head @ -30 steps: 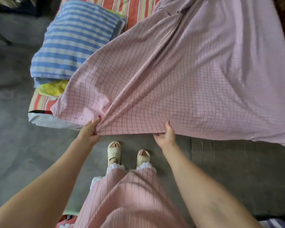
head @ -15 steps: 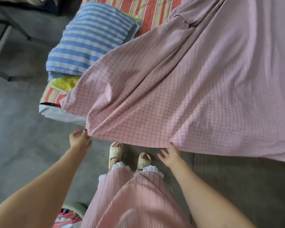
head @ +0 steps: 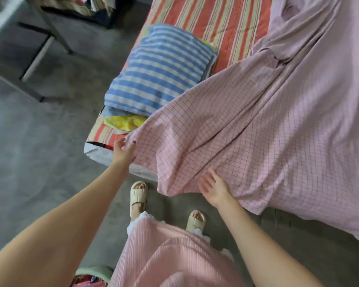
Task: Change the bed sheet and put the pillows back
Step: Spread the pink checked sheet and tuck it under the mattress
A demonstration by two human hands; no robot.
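Note:
A pink checked bed sheet [head: 247, 125] lies over most of the bed and hangs off its near side. My left hand [head: 123, 151] pinches the sheet's left corner edge near the mattress corner [head: 97, 151]. With fingers spread and straight, my right hand [head: 215, 186] lies against the hanging sheet edge, gripping nothing. A blue-and-white striped pillow [head: 160, 69] lies on the bed's left end, partly under the sheet, with yellow cloth [head: 122, 122] beneath it. The red, green and cream striped mattress cover [head: 211, 19] shows at the far end.
Grey floor [head: 39, 162] runs left of the bed. A metal frame leg [head: 39, 56] and piled cloth [head: 75, 5] stand at the far left. My sandalled feet [head: 139, 193] are close to the bed's side. A basket rim [head: 93, 273] shows near my left arm.
My left hand moved left along the sheet edge to its corner and now pinches it. My right hand let go of the edge and opened. The view has shifted left towards the pillow end.

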